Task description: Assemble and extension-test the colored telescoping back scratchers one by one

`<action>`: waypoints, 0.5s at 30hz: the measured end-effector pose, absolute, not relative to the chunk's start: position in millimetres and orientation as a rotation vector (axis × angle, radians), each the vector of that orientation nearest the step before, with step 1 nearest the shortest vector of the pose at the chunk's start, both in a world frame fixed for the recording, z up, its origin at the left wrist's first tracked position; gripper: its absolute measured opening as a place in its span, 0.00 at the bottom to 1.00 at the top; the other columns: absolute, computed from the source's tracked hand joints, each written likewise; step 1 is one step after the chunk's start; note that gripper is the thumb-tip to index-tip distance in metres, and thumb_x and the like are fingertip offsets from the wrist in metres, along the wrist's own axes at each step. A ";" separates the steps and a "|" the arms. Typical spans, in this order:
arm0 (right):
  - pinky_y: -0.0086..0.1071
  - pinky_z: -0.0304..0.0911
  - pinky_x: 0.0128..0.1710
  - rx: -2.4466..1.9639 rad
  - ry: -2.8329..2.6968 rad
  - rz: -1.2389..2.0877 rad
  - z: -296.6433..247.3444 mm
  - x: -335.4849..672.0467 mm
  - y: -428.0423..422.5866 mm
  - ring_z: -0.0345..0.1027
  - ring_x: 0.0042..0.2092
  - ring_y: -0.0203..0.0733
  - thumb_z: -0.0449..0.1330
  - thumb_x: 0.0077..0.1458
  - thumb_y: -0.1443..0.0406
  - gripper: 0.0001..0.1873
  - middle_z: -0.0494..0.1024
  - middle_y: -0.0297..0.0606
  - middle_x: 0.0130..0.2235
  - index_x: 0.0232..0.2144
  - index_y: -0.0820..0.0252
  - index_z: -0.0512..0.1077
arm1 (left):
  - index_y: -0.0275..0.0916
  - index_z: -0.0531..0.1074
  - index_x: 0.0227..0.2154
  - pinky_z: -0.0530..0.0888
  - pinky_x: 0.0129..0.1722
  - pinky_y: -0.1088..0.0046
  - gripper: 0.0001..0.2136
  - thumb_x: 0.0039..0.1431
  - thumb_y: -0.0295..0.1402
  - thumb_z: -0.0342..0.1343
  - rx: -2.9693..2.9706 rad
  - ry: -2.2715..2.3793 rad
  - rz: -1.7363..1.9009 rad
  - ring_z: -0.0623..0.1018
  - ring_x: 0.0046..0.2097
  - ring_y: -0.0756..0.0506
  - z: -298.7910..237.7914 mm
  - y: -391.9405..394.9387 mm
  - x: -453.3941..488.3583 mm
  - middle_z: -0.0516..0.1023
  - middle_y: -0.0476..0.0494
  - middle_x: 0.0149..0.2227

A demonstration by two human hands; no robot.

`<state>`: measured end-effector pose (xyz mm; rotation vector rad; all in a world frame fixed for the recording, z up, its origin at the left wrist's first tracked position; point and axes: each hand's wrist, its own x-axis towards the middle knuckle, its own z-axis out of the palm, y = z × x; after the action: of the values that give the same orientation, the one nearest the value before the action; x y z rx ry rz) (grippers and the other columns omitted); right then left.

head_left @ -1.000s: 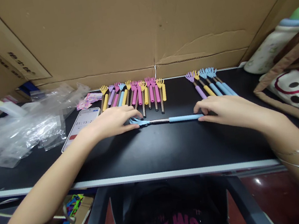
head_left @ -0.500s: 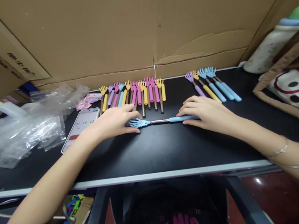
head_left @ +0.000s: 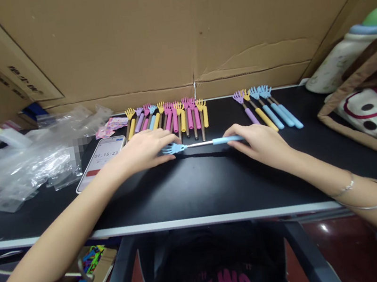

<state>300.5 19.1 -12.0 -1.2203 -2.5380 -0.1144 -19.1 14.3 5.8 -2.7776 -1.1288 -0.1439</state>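
A blue telescopic back scratcher [head_left: 206, 143] with a hand-shaped head and a thin metal rod is held just above the black table [head_left: 195, 183]. My left hand [head_left: 147, 150] pinches its claw end. My right hand [head_left: 260, 141] grips its blue foam handle. Behind it, at the table's back, lies a row of several collapsed scratchers [head_left: 170, 117] in yellow, pink, purple and blue. A smaller group of several scratchers [head_left: 267, 109] lies to the right of that row.
A phone [head_left: 100, 162] showing a timer lies left of my left hand. Crumpled clear plastic bags [head_left: 29, 156] fill the left side. A cloth bag [head_left: 373, 111] and a bottle [head_left: 347, 56] stand at the right. Cardboard [head_left: 171, 34] walls the back.
My right hand slid left along the scratcher, shortening the extended rod. The scratcher rose slightly and moved toward the back row. My left hand kept its hold on the head.
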 end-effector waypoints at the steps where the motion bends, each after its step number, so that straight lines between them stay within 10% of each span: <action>1: 0.33 0.56 0.33 -1.209 -2.525 -0.124 -12.8 300.4 19.3 0.73 0.33 0.44 0.51 0.65 0.61 0.10 0.81 0.37 0.34 0.42 0.56 0.71 | 0.42 0.71 0.50 0.69 0.46 0.68 0.13 0.67 0.40 0.52 -2.762 -1.107 -0.173 0.77 0.48 0.42 5.3 14.5 -18.4 0.79 0.43 0.49; 15: 0.33 0.55 0.36 -0.802 -2.515 -0.505 -15.1 291.5 15.8 0.70 0.29 0.36 0.53 0.67 0.57 0.15 0.83 0.34 0.32 0.46 0.57 0.75 | 0.41 0.75 0.41 0.68 0.38 0.68 0.10 0.69 0.38 0.50 -2.529 -0.814 -0.308 0.78 0.33 0.44 -5.4 7.1 8.4 0.80 0.47 0.31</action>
<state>291.5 15.8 -15.1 -0.8016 -2.5149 -0.5048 8.4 7.1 -5.4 -2.5286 -0.8144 -0.3084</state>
